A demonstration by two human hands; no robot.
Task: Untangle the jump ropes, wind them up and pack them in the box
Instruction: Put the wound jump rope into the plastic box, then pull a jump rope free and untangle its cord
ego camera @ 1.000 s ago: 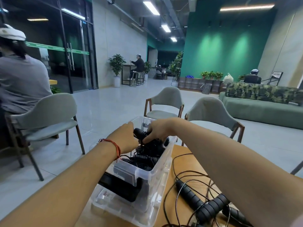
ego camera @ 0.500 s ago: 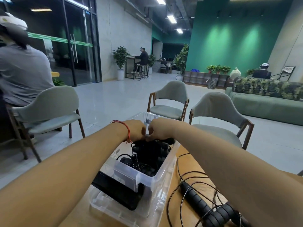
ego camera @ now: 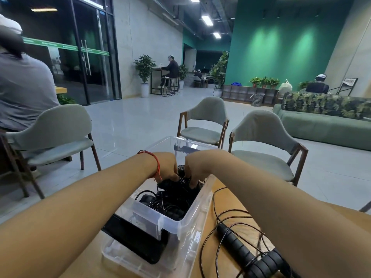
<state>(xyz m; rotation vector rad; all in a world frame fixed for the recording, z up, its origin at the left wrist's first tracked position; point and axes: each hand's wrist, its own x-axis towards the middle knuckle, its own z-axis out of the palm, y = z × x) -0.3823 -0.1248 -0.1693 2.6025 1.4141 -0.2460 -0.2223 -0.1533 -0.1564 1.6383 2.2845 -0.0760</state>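
A clear plastic box point(ego camera: 196, 215) stands on the wooden table point(ego camera: 222, 259) in front of me. Inside it lie several wound black jump ropes point(ego camera: 170, 199). Both my hands reach into the far end of the box. My left hand point(ego camera: 167, 167), a red string at its wrist, and my right hand point(ego camera: 195, 169) both curl their fingers round a black wound jump rope bundle point(ego camera: 182, 173) and hold it down among the others. To the right of the box, tangled black jump ropes point(ego camera: 247, 251) with ribbed handles lie on the table.
The box sits on its clear lid point(ego camera: 120, 259), and a black flat object point(ego camera: 138, 241) lies under the near end. Grey chairs point(ego camera: 259, 137) stand beyond the table. A person point(ego camera: 22, 85) sits at the left. A green sofa point(ego camera: 325, 125) is at right.
Both hands have sunk lower into the box with the wound rope bundle, which stood higher above the other ropes a second ago. The view has tilted down a little.
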